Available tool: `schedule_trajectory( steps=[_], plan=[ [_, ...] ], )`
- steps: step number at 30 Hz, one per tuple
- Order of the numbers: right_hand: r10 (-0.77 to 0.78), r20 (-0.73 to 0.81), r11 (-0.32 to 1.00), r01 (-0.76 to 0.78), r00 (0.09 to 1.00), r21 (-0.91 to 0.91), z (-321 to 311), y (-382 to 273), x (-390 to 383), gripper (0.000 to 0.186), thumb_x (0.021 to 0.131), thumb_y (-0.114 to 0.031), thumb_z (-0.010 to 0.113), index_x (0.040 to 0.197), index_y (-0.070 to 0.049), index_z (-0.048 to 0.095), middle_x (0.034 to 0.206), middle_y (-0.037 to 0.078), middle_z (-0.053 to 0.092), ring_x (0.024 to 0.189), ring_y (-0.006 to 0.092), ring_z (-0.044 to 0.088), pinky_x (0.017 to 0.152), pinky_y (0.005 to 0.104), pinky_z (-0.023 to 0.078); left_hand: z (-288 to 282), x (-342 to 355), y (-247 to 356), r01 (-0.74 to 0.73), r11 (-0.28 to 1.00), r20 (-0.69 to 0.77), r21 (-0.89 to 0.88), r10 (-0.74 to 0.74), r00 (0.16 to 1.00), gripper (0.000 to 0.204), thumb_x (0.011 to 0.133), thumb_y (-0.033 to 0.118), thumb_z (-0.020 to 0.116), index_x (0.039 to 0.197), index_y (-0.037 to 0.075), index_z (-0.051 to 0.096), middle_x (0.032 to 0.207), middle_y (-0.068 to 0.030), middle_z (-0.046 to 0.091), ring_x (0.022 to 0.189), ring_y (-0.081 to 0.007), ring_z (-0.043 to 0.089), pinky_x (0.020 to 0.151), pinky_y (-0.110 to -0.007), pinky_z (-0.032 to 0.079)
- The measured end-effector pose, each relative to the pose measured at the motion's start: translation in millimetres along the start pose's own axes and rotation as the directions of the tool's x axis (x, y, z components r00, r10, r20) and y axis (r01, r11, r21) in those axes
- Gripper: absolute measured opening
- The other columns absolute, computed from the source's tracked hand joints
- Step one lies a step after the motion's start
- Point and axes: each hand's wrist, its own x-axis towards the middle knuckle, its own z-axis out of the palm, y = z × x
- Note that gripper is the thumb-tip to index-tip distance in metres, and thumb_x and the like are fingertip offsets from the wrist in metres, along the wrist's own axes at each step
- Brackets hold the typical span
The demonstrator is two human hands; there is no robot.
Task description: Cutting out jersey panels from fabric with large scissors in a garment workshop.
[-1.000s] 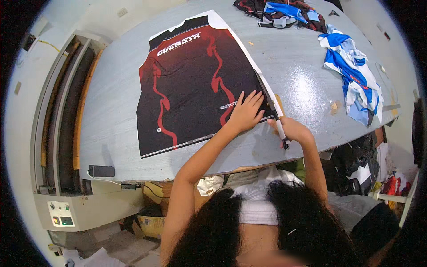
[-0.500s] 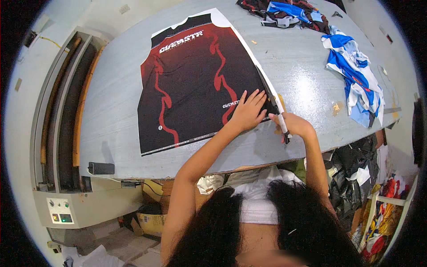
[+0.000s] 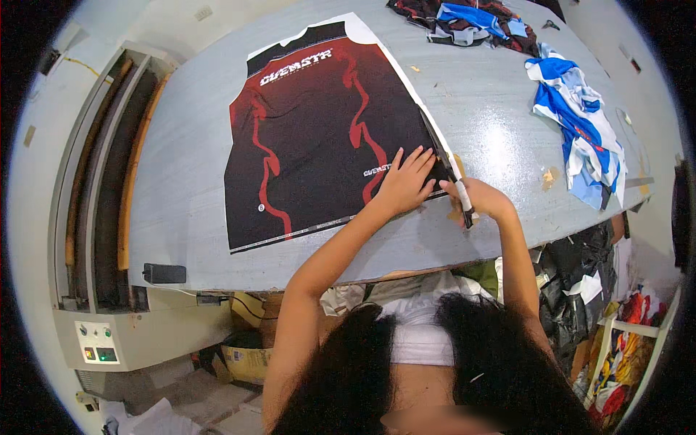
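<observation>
A black and red printed shirt panel (image 3: 312, 145) with a white border lies flat on the table. My left hand (image 3: 406, 181) rests on its lower right corner, palm down with fingers stretched out. Beside that corner, my right hand (image 3: 484, 199) is closed round what look like the handles of scissors (image 3: 446, 161). Their long dark blades run up along the panel's right edge; the handles are mostly hidden by my fingers. A narrow white and black strip (image 3: 465, 196) of the border hangs loose over my right hand.
The light grey table (image 3: 196, 145) bears a blue and white cloth heap (image 3: 580, 123) at right, a dark cloth pile (image 3: 471, 25) at the back and a black box (image 3: 164, 273) near left. A roller machine (image 3: 101, 217) stands left. Black plastic bags (image 3: 573, 283) lie below the table.
My right hand has shifted very slightly up and to the right, and the loose strip's lower end has risen a little with it. My left hand stays in place.
</observation>
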Motion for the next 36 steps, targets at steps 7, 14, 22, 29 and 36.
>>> schedule_trajectory(
  steps=[7, 14, 22, 29, 36],
  plan=[
    [-0.046, 0.121, 0.781, -0.039, 0.992, 0.623, 2.8, 21.5, -6.5, 0.034, 0.082, -0.033, 0.061, 0.077, 0.000, 0.053, 0.063, 0.006, 0.055, 0.050, 0.0164, 0.058, 0.045, 0.0279, 0.047, -3.9, 0.5, 1.3, 0.027, 1.000, 0.049, -0.007, -0.026, 0.998, 0.048, 0.085, 0.028, 0.048, 0.125, 0.002, 0.042, 0.134, -0.0104, 0.038, 0.127, -0.0260, 0.030, 0.104, -0.050, 0.020],
    [0.004, 0.008, 0.727, -0.008, 1.000, 0.687, 12.8, 28.6, -7.6, 0.040, 0.076, -0.030, 0.069, 0.092, 0.002, 0.052, 0.064, 0.007, 0.054, 0.051, 0.0156, 0.056, 0.045, 0.0268, 0.046, -1.4, 2.1, 2.2, -0.002, 1.000, -0.018, -0.008, 0.002, 1.000, 0.049, 0.083, 0.029, 0.049, 0.123, 0.002, 0.045, 0.131, -0.0108, 0.040, 0.125, -0.0253, 0.032, 0.103, -0.051, 0.021],
    [0.014, 0.039, 0.746, -0.037, 0.999, 0.665, 4.5, 18.4, -20.0, 0.042, 0.081, -0.046, 0.059, 0.083, -0.005, 0.051, 0.063, 0.001, 0.051, 0.048, 0.0127, 0.053, 0.043, 0.0265, 0.045, -5.1, 1.1, 3.3, 0.024, 0.998, 0.015, -0.049, -0.023, 1.000, 0.049, 0.084, 0.027, 0.049, 0.125, 0.002, 0.042, 0.133, -0.0109, 0.038, 0.126, -0.0251, 0.031, 0.104, -0.050, 0.020],
    [-0.018, -0.002, 0.863, 0.017, 1.000, 0.505, 5.7, 22.4, -6.0, 0.060, 0.074, -0.057, 0.060, 0.084, 0.001, 0.050, 0.061, 0.004, 0.048, 0.045, 0.0154, 0.054, 0.042, 0.0284, 0.047, -5.6, 0.1, 4.6, 0.044, 0.998, 0.037, -0.052, -0.042, 0.998, 0.049, 0.084, 0.027, 0.049, 0.126, 0.003, 0.042, 0.133, -0.0111, 0.039, 0.127, -0.0253, 0.031, 0.104, -0.049, 0.019],
    [0.009, -0.043, 0.899, 0.011, 0.999, 0.438, 6.5, 14.9, -2.9, 0.061, 0.076, -0.058, 0.057, 0.081, 0.003, 0.051, 0.057, 0.003, 0.046, 0.043, 0.0146, 0.052, 0.040, 0.0277, 0.046, -7.1, 1.9, 4.0, 0.042, 0.998, 0.013, -0.052, -0.041, 0.999, 0.049, 0.084, 0.027, 0.049, 0.126, 0.003, 0.042, 0.133, -0.0113, 0.039, 0.127, -0.0249, 0.031, 0.104, -0.049, 0.020]
  ],
)
